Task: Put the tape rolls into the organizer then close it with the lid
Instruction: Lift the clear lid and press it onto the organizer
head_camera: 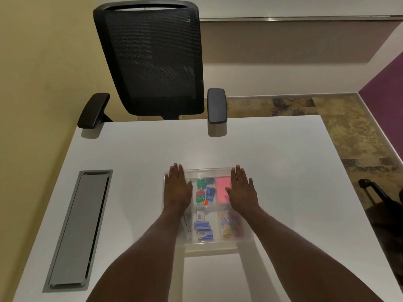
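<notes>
Two flat hands pressed on clear plastic lid point(204, 171) over clear compartmented plastic organizer point(244, 241), near middle of white table point(141, 153). Left hand point(177, 189) on left side, right hand point(242, 191) on right, fingers point(237, 174) stretched out, spread slightly, gripping nothing. Tape rolls not made out; coloured clips point(206, 189), pink pad point(222, 190) visible inside. Grey cable hatch point(79, 229) left; black mesh chair point(150, 62) beyond.

Dim warm light, soft shadows, wide-angle bending at edges
</notes>
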A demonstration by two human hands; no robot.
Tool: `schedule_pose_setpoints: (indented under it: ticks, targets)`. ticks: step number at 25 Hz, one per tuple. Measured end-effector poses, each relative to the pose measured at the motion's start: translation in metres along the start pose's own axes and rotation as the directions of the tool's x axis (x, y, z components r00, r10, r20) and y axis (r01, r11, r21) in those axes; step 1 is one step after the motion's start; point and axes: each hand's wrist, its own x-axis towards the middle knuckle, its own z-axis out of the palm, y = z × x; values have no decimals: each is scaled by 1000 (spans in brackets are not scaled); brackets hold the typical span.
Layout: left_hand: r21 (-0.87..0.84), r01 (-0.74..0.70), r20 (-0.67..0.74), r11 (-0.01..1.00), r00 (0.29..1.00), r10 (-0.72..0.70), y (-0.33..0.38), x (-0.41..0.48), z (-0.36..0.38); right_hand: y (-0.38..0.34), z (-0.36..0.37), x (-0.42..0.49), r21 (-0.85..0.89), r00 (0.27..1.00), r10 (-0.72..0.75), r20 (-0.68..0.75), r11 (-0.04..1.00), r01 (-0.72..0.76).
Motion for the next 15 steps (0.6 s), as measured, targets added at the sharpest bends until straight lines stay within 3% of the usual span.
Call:
schedule_pose_setpoints:
  ticks: [3,10,15]
  targets:
    - [-44,70,30,997,997,-69,-23,-1,-7,-1,4,-1,18,1000,-1,-3,1000,1]
    - [-5,0,145,1000,989,1,-34,2,-13,-2,9,-1,47,1000,14,-15,999,-13]
    - [83,-65,78,994,995,59,-35,-20,5,0,12,-5,58,1000,1,-6,998,-1]
